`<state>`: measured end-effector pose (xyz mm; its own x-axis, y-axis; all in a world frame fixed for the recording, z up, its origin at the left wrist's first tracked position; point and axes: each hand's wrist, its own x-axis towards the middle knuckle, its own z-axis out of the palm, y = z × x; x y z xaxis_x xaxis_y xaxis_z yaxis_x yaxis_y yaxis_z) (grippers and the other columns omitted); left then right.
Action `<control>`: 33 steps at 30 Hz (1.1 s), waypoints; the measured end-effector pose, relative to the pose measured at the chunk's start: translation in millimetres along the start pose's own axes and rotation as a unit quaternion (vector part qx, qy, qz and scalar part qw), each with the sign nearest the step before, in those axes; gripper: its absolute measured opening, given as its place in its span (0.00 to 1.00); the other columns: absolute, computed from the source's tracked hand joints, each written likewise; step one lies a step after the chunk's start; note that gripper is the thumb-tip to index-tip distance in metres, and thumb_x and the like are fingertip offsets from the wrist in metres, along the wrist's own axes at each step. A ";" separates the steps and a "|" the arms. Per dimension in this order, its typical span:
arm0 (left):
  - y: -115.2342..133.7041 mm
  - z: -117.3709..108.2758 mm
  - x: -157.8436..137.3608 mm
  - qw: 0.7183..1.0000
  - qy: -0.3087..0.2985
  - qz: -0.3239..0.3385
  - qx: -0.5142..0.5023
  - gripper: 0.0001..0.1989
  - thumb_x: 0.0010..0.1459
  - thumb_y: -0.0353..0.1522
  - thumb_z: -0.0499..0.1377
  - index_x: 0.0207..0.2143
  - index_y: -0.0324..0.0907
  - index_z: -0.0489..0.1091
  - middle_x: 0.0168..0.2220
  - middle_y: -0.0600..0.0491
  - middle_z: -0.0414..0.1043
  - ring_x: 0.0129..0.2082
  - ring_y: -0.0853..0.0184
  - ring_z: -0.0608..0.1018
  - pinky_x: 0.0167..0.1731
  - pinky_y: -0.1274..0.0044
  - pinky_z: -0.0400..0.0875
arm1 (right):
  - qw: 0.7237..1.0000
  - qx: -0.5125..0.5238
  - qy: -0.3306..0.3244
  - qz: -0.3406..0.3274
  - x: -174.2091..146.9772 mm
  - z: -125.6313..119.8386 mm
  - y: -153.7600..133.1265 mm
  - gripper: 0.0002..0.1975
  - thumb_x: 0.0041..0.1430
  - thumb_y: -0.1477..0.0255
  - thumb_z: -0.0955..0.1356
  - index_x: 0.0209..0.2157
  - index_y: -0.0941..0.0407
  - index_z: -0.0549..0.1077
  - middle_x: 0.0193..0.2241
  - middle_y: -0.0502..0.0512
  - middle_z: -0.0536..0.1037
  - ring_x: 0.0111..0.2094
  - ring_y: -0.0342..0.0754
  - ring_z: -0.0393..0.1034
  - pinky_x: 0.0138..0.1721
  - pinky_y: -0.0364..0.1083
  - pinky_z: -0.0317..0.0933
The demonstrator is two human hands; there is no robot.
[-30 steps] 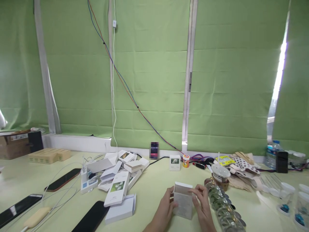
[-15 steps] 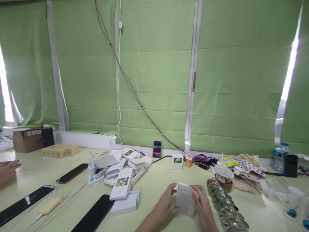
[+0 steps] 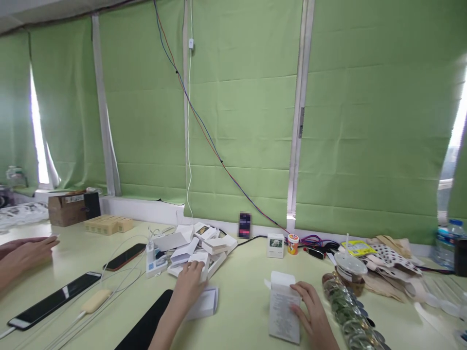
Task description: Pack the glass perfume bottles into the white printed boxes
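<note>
My right hand (image 3: 310, 308) holds a white paper box (image 3: 284, 313) by its right edge, fingers on its front and side. The box stands on the table with its top flap raised and printed text facing me. My left hand (image 3: 190, 282) is on the pile to the left, its fingers closed over a white box (image 3: 203, 262) that it mostly hides. Just below it lies an open white carton (image 3: 207, 304), partly behind my wrist. Behind these is a heap of white boxes and lids (image 3: 219, 246).
A small white box (image 3: 275, 245) and an orange-white tub (image 3: 293, 244) stand at the back. Stacked clear-wrapped items (image 3: 350, 311) and a lidded cup (image 3: 350, 267) are right. Phones (image 3: 54, 299) and cables lie left, near another person's hands (image 3: 29, 255).
My left hand has let go of the held box and moved left onto the pile. My right hand keeps the box, its flap now upright. The view has turned slightly left.
</note>
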<state>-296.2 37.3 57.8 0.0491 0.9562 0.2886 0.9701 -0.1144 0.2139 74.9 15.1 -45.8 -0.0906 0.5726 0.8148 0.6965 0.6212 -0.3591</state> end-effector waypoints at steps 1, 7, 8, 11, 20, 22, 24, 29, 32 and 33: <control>-2.7 0.1 -2.8 0.999 -0.040 0.029 -0.014 0.27 0.46 0.32 0.62 0.52 0.42 0.66 0.56 0.42 0.66 0.60 0.46 0.60 0.56 0.58 0.56 | 1.000 -0.004 -0.008 -0.013 -1.2 0.7 0.0 0.14 0.62 0.68 0.63 0.50 0.49 0.67 0.45 0.56 0.71 0.47 0.51 0.70 0.46 0.49 0.68; -4.2 7.9 -3.4 0.977 -0.183 0.105 -0.033 0.48 0.32 0.34 0.66 0.60 0.43 0.60 0.60 0.42 0.62 0.66 0.46 0.43 0.61 0.53 0.37 | 1.000 -0.016 0.005 -0.007 -2.5 -0.4 5.9 0.14 0.65 0.69 0.60 0.51 0.49 0.65 0.46 0.57 0.69 0.48 0.51 0.69 0.47 0.49 0.68; -3.6 9.3 -1.7 0.977 -0.182 0.101 -0.045 0.46 0.32 0.33 0.65 0.59 0.44 0.61 0.59 0.42 0.64 0.66 0.46 0.44 0.60 0.52 0.40 | 1.000 -0.020 0.008 -0.006 -1.6 -1.6 6.4 0.14 0.65 0.69 0.60 0.51 0.49 0.65 0.46 0.56 0.69 0.48 0.51 0.70 0.46 0.49 0.68; -0.1 11.9 3.2 0.978 -0.174 0.087 -0.077 0.43 0.30 0.30 0.63 0.56 0.43 0.65 0.59 0.40 0.63 0.65 0.42 0.48 0.59 0.51 0.46 | 0.999 -0.035 0.012 -0.007 1.4 -5.2 4.3 0.15 0.64 0.68 0.61 0.52 0.50 0.65 0.46 0.56 0.70 0.48 0.52 0.70 0.47 0.50 0.68; 41.3 5.1 5.2 0.930 -0.137 0.149 -0.306 0.47 0.41 0.29 0.62 0.63 0.44 0.45 0.61 0.44 0.55 0.61 0.53 0.59 0.60 0.63 0.54 | 0.999 -0.053 0.009 -0.007 0.7 -3.7 -7.2 0.18 0.63 0.69 0.61 0.55 0.49 0.61 0.49 0.59 0.62 0.47 0.52 0.69 0.43 0.49 0.69; 61.5 6.7 5.2 0.904 -0.081 0.179 -0.379 0.45 0.44 0.29 0.62 0.62 0.47 0.43 0.61 0.45 0.52 0.61 0.56 0.59 0.61 0.64 0.51 | 0.997 -0.065 0.035 -0.007 -1.9 -5.1 -9.2 0.19 0.63 0.68 0.61 0.55 0.50 0.61 0.49 0.60 0.61 0.45 0.52 0.68 0.41 0.50 0.70; 84.2 13.4 4.2 0.871 -0.033 0.212 -0.441 0.43 0.44 0.30 0.65 0.58 0.48 0.45 0.58 0.45 0.54 0.57 0.56 0.65 0.59 0.63 0.55 | 0.996 -0.070 0.058 -0.023 -5.2 -6.1 -12.1 0.19 0.63 0.69 0.62 0.55 0.51 0.60 0.46 0.61 0.62 0.44 0.53 0.68 0.41 0.51 0.70; 133.5 47.7 -6.8 0.734 -0.003 0.213 -0.645 0.30 0.46 0.41 0.67 0.44 0.50 0.51 0.48 0.50 0.62 0.46 0.57 0.74 0.46 0.65 0.68 | 0.988 -0.059 0.089 -0.113 -10.8 0.5 -26.9 0.19 0.62 0.73 0.62 0.54 0.51 0.59 0.44 0.61 0.66 0.41 0.51 0.70 0.37 0.48 0.71; 147.6 64.4 -17.6 0.648 -0.006 0.081 -0.757 0.24 0.51 0.46 0.63 0.41 0.50 0.52 0.44 0.52 0.66 0.44 0.58 0.76 0.42 0.67 0.72 | 0.979 -0.062 0.105 -0.165 -8.7 7.0 -41.5 0.18 0.61 0.65 0.63 0.52 0.52 0.61 0.41 0.61 0.69 0.40 0.53 0.72 0.35 0.48 0.72; 149.5 67.7 -21.0 0.626 -0.012 0.042 -0.779 0.23 0.53 0.47 0.61 0.42 0.51 0.53 0.45 0.52 0.66 0.43 0.58 0.77 0.41 0.67 0.72 | 0.977 -0.066 0.098 -0.177 -6.9 8.4 -46.7 0.19 0.61 0.61 0.63 0.51 0.53 0.62 0.41 0.61 0.71 0.40 0.53 0.73 0.35 0.48 0.72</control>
<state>-136.1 18.3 20.6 0.1054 0.9311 0.3492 -0.4439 -0.2702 0.8544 37.1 -13.4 -38.5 -0.2131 0.2137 0.9534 0.7328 0.6804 0.0113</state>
